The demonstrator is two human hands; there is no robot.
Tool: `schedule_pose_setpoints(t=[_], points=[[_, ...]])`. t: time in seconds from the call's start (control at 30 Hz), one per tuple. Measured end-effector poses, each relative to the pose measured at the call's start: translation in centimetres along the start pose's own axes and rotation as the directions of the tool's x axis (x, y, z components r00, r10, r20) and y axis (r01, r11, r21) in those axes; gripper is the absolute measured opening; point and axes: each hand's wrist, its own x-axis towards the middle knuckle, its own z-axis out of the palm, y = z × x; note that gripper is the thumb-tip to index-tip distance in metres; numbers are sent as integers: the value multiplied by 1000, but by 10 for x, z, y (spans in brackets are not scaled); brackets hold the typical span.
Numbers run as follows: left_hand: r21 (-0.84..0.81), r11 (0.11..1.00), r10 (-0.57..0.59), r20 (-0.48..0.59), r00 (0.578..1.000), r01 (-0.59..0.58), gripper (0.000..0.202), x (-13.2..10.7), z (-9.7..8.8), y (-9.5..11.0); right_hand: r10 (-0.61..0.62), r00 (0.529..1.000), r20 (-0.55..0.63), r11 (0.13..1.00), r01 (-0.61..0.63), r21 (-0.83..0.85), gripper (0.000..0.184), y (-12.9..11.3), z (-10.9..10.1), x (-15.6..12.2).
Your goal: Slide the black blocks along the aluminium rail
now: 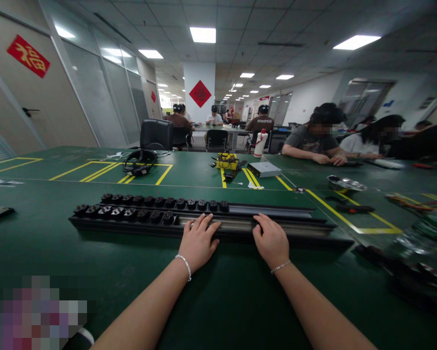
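Two long black track rails [302,239] lie side by side across the green table in front of me. Rows of small black plug-like pieces [142,215] fill their left parts; the metal-lined channels show bare further right. My left hand [199,243] rests on the near rail with its fingers spread, just right of the last piece in that row. Further along the same rail, my right hand [272,240] has its fingers bent together against the channel. Something small and dark shows at its fingertips, too hidden to name.
Beyond the rails are a black headset [140,163], a yellow object with cables [227,160], a grey box [265,169] and a white bottle [260,143]. A metal bowl [345,183] and a clear plastic bottle [428,231] stand to the right. Several people sit further back.
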Motion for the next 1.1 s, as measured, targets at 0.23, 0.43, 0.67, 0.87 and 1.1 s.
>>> schedule_pose_setpoints(t=[0.23,0.43,0.67,0.87,1.1], points=[[-4,1000,6,-6,1000,-6,43,0,-1,0,12,1000,-6,1000,-12,3,32,0,-1,0],[2,1000,1,-7,1000,-1,44,0,0,0,27,1000,-12,1000,-27,-3,32,-2,-2,1],[3,1000,-3,-6,1000,3,44,-1,1,0,38,999,-27,999,-38,4,32,-1,0,0],[-2,1000,0,-8,1000,0,43,-1,1,-1,37,999,-21,999,-37,5,33,-2,-1,0],[-10,1000,7,-4,1000,-8,43,-1,1,-1,41,999,-18,999,-41,-9,33,-2,-1,0]])
